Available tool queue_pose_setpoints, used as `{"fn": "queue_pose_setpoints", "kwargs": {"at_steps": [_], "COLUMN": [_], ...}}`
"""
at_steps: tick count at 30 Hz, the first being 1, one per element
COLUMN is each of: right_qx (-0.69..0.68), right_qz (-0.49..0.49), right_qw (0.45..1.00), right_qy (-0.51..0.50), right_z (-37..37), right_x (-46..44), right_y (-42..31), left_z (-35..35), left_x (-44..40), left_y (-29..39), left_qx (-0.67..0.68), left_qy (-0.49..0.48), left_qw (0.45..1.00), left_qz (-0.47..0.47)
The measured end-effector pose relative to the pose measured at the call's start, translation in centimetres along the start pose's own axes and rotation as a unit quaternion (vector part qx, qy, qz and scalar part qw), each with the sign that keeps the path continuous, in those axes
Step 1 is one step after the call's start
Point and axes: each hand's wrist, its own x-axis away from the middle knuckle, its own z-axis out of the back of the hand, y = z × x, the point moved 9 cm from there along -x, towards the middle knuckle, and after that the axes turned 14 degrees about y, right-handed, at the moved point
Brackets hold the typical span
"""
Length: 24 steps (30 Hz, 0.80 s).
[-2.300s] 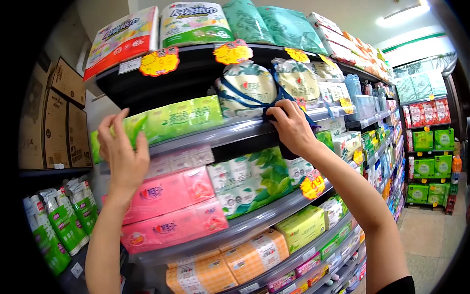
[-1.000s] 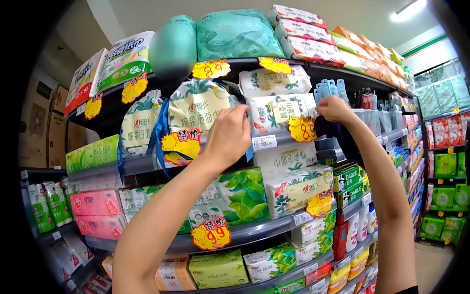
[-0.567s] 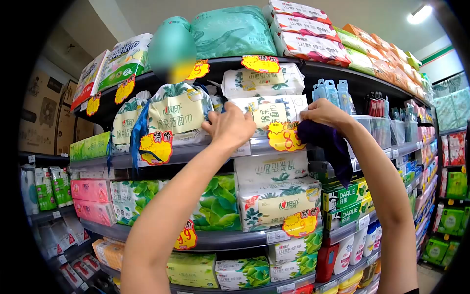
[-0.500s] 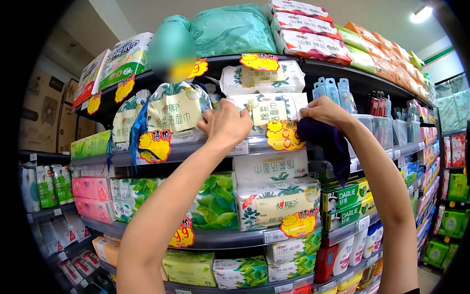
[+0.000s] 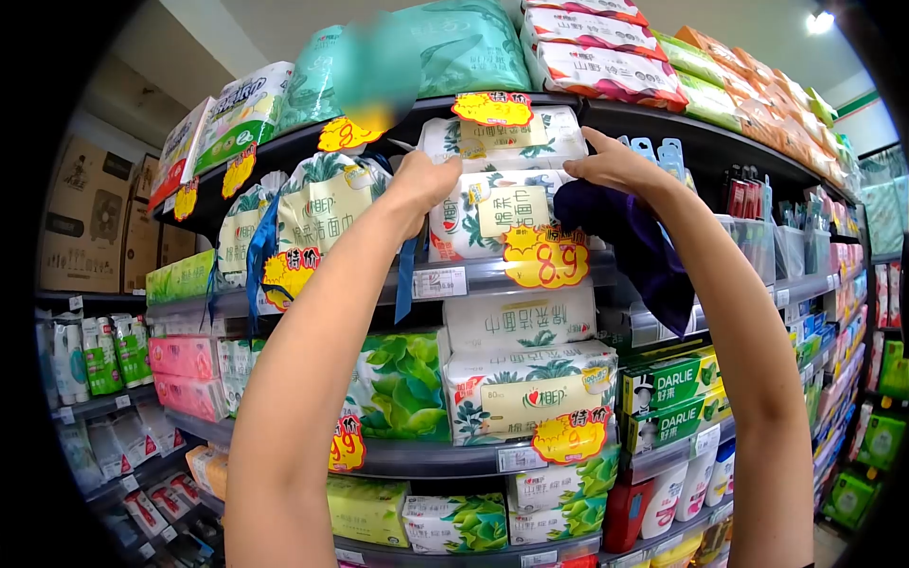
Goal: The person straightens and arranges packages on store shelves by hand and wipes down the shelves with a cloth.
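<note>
Two white packs of cotton face towels lie stacked on the upper shelf, an upper pack (image 5: 507,140) and a lower pack (image 5: 511,210). At the stack's left edge, my left hand (image 5: 424,182) is closed with its thumb forward, against the end of the upper pack; its fingertips are partly hidden. My right hand (image 5: 615,166) is at the right edge, fingers beside the upper pack and thumb near the lower one. A dark purple cloth (image 5: 630,246) hangs from this hand. Bagged face towels (image 5: 327,208) with blue ribbons stand left of my left hand.
A yellow price tag (image 5: 546,256) hangs before the lower pack, and another tag (image 5: 492,108) overlaps the upper one. Toothpaste boxes (image 5: 668,417) and more tissue packs (image 5: 530,393) fill the shelves below. Clear bins (image 5: 748,246) stand to the right.
My left hand has moved up from the lower pack's front to the stack's left edge. My right hand has risen slightly along the right edge, with the purple cloth still hanging from it.
</note>
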Motion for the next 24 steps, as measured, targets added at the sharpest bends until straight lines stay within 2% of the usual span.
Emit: {"fn": "queue_pose_setpoints", "kwargs": {"at_steps": [1, 4, 6, 8, 10, 13, 15, 16, 18, 21, 22, 23, 24], "right_qx": [-0.031, -0.097, -0.076, -0.064, -0.081, -0.088, -0.09, -0.091, -0.118, -0.148, -0.167, -0.145, -0.123], "right_qz": [-0.026, -0.023, -0.034, -0.023, -0.033, -0.053, -0.042, -0.034, -0.057, -0.035, -0.057, -0.054, -0.051], "right_qw": [0.997, 0.993, 0.995, 0.998, 0.996, 0.995, 0.995, 0.995, 0.991, 0.988, 0.984, 0.988, 0.988], "right_qy": [-0.059, -0.061, -0.051, -0.013, -0.018, -0.004, -0.001, 0.002, -0.029, -0.018, -0.022, 0.03, 0.082], "right_z": [-1.0, -0.4, 0.0, 0.2, -0.2, 0.1, 0.0, -0.1, -0.7, -0.4, -0.1, 1.0, 2.1], "right_x": [0.3, 1.1, 1.1, 1.0, 1.4, 1.9, 2.1, 2.2, 2.4, 2.3, 2.4, 2.3, 2.5], "right_y": [0.2, -0.4, 0.0, 0.4, 0.6, 0.7, 0.9, 0.9, 1.3, 1.5, 1.9, 1.9, 1.5], "left_z": [-0.1, -0.1, 0.4, 1.2, 0.9, 0.8, 1.5, 1.4, 1.4, 2.3, 2.6, 3.8, 5.0], "left_x": [1.3, 0.9, 0.5, -0.1, -1.0, -0.4, 1.4, 1.6, 2.2, 2.6, 3.0, 4.1, 3.8], "left_y": [1.0, 1.2, 1.3, 1.6, 0.8, 0.5, 1.5, 1.2, 1.4, 1.5, 1.8, 2.9, 2.4], "left_qx": [-0.003, 0.031, 0.034, -0.034, -0.101, -0.093, -0.169, -0.186, -0.206, -0.204, -0.202, -0.16, -0.164], "left_qy": [-0.007, 0.004, 0.023, 0.073, 0.086, 0.103, 0.143, 0.128, 0.117, 0.092, 0.078, 0.105, 0.107], "left_qw": [1.0, 0.999, 0.998, 0.992, 0.98, 0.978, 0.958, 0.961, 0.953, 0.953, 0.951, 0.936, 0.935], "left_qz": [-0.008, -0.031, -0.046, -0.1, -0.147, -0.156, -0.181, -0.16, -0.189, -0.204, -0.22, -0.296, -0.296]}}
